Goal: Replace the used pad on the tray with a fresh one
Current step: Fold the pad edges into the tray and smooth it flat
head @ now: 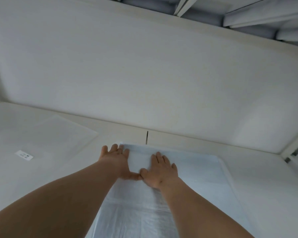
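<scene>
Both my hands lie flat, fingers straight, on the pale blue pad (187, 169). Left hand (116, 159) presses its far left corner, fingers partly past the edge. Right hand (159, 169) rests just beside it, thumbs touching. Pad spreads beneath, right of, and back toward me from both hands, over the white tray (230, 170).

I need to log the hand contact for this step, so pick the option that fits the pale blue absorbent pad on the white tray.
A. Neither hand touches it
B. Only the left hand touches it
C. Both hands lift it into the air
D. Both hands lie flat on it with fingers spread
D: the left hand and the right hand both press flat, fingers straight, on the far end of the pale blue absorbent pad.
</scene>
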`<state>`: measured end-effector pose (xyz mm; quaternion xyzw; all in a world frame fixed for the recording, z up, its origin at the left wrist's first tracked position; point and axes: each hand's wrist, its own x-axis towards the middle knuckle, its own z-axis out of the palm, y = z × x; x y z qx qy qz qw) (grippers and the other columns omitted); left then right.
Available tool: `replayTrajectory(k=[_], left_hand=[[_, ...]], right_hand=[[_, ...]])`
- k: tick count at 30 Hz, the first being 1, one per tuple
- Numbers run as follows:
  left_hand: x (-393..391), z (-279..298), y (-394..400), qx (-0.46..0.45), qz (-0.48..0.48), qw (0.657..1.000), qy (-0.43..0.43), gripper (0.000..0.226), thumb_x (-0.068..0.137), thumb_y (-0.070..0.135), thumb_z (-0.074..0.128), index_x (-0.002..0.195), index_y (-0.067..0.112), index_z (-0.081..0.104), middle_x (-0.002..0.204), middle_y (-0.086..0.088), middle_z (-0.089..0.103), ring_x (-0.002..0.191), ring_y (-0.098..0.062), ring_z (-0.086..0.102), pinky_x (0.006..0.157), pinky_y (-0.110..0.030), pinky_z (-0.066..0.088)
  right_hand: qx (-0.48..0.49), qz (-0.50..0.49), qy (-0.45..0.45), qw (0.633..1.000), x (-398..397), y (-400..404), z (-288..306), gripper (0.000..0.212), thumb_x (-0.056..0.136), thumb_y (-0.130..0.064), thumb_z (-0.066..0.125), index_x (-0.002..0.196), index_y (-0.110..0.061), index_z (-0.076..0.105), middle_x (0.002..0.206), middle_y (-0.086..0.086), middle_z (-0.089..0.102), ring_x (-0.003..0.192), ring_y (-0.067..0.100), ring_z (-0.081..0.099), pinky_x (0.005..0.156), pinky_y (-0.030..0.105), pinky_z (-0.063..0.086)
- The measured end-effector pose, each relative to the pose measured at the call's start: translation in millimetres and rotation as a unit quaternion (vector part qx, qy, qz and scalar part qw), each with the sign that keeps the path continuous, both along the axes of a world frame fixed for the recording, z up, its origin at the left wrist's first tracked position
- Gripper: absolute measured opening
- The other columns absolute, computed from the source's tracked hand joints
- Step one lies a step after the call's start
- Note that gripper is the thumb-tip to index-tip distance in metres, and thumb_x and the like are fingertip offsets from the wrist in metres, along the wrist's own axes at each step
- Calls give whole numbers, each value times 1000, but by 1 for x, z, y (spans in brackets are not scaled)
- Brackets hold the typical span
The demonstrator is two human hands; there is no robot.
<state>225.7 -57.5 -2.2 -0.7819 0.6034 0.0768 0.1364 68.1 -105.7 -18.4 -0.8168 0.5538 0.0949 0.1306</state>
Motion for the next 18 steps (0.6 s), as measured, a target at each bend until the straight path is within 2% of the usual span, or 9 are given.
replayTrajectory(k=[3,8,11,13,15,18], left_hand=[[6,-2,0,-13,2,1000,2,119,61,96,22,154,22,9,163,5,3,145,-20,7,108,-47,13],[10,-12,7,-69,1,998,11,81,87,70,21,154,24,13,163,4,8,146,-21,7,109,-48,12],[10,-17,19,-133,-68,989,-20,59,96,50,25,149,26,26,157,6,24,143,-18,16,109,-45,12],[8,-19,25,-156,-106,982,-20,44,96,39,29,138,27,39,145,9,39,136,-16,27,106,-43,15],[9,-18,28,-143,-84,986,10,40,96,36,30,133,28,43,142,12,41,136,-14,27,106,-44,14],[14,-14,28,-99,-45,994,27,46,96,37,28,139,27,38,152,13,31,143,-15,15,109,-47,10]], right_hand=[[18,-12,1,1000,-4,-3,-1,88,89,-67,26,155,-19,-8,162,-4,-19,150,17,-13,119,53,-4],[19,-4,1,1000,-6,-2,-5,86,91,-66,24,155,-19,-9,162,-3,-21,149,17,-17,119,53,-7],[5,10,8,1000,-8,-1,-5,87,91,-68,22,155,-18,-9,162,-1,-20,149,19,-16,119,54,-6],[-5,13,4,1000,-10,-1,-7,89,90,-70,22,155,-18,-8,162,-2,-18,150,19,-15,119,53,-5],[-10,9,-2,1000,-14,-2,-9,93,87,-74,22,155,-19,-8,162,-3,-18,150,18,-14,119,53,-5],[-10,0,-7,1000,-21,-6,-8,101,82,-81,22,155,-19,-9,162,-5,-18,150,18,-14,120,50,-4]])
